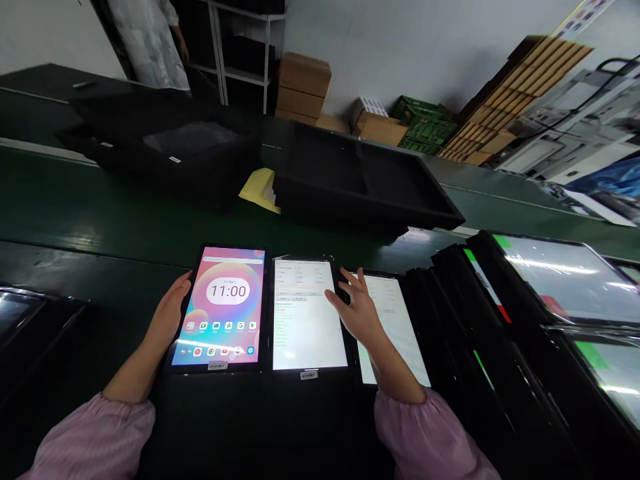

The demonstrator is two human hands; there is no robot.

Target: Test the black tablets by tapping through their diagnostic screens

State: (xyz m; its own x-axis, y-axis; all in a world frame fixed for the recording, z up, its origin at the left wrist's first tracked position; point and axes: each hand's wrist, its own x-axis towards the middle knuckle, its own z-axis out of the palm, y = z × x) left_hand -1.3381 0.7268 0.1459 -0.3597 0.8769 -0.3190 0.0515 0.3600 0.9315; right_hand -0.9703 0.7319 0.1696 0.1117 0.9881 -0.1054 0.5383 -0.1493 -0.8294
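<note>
Three tablets lie side by side in front of me, screens up and lit. The left tablet (227, 327) shows a colourful home screen with a clock reading 11:00. My left hand (170, 310) is at its left edge, thumb along the rim and fingers partly hidden, seeming to grip it. On the middle tablet (305, 333) is a white page with small buttons and lines of green text. My right hand (357, 307) has its fingers spread, thumb over the middle tablet's right side, fingers over the edge of the right tablet (400, 333), whose white page it partly covers.
Stacked dark trays (480, 360) with more tablets (555, 277) stand close on the right. Black trays (370, 177) sit across the back of the green bench (50, 200), with a yellow paper piece (261, 190) between them. Another person (150, 43) stands beyond, at far left.
</note>
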